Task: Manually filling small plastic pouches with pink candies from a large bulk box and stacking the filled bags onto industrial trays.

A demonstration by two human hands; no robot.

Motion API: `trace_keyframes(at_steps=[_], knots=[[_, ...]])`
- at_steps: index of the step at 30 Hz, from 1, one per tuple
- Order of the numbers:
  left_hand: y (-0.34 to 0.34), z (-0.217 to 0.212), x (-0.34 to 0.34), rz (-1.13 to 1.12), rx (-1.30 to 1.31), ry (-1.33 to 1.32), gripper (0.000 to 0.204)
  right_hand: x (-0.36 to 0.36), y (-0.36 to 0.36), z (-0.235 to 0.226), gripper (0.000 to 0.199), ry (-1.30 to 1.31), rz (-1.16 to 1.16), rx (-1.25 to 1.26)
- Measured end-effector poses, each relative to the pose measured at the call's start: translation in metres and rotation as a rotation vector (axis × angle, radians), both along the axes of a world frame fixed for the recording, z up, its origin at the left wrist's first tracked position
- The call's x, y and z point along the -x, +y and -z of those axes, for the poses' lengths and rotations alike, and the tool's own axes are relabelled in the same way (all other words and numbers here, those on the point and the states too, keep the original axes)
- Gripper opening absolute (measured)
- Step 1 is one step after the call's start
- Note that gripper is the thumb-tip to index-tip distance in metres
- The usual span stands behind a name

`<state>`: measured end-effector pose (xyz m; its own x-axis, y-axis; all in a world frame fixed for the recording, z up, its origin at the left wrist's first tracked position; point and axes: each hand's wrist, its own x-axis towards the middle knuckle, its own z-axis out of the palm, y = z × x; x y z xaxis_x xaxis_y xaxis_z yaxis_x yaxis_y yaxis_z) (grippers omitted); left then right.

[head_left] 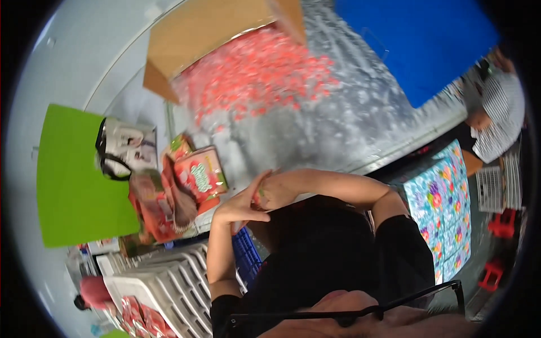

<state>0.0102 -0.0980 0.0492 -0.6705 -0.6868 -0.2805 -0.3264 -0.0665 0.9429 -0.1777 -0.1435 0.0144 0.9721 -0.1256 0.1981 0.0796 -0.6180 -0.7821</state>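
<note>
My left hand (241, 209) and my right hand (274, 190) meet in front of my body at the near edge of a metal table. A small red-and-green packet (258, 198) shows between them, mostly covered. The left hand curves round it, thumb apart from the fingers. My right wrist bends inward, and its fingers are hidden behind the left hand and the packet. To the left of the hands lie pink-red printed bags (201, 176). Beyond them, many small red wrapped pieces (253, 70) spread over the metal table (360, 115).
A tilted cardboard box (205, 28) stands at the back. Left are a green board (79, 180) and a printed bag (131, 143). Stacked white crates (169, 281) stand lower left, floral boxes (439, 208) right. A blue sheet (428, 45) covers the far right. Other people work nearby.
</note>
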Motion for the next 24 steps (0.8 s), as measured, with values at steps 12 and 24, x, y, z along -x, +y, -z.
trace_keyframes(at_steps=[12,24], knots=[[0.000,0.016,-0.043,-0.204,-0.299,0.226,0.095,-0.013,-0.055,-0.043,0.039,0.150,-0.038,-0.378],[0.075,0.025,-0.021,-0.803,-0.124,0.486,0.083,-0.001,-0.150,0.085,0.050,0.419,0.945,0.552]])
